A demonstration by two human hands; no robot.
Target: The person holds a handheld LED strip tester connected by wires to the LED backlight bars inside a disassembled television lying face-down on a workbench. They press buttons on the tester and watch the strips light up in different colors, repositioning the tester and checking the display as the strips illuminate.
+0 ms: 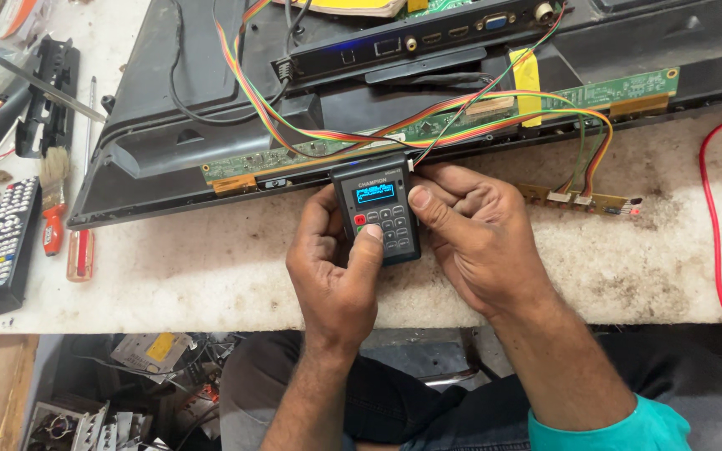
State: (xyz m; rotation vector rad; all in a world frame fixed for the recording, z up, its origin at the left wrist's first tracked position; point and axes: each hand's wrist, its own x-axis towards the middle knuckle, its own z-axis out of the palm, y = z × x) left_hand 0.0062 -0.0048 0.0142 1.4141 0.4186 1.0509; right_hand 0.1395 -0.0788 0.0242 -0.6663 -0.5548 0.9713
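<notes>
Handheld tester (377, 210) (small, rigid, probably light) sits over the counter (211, 267) edge, gripped along its sides: left hand (336, 271) wraps it, thumb on keypad; right hand (478, 234) fingers close round its right edge. Ribbon cable (311, 125) leads to the circuit strip (436, 125).

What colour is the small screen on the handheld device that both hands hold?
The screen glows blue, on a dark grey handheld tester. The head view shows it best.

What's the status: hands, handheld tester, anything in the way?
Both hands, left and right, grip the handheld tester, left thumb on keypad. Ribbon cable runs from its top. Nothing blocking.
</notes>
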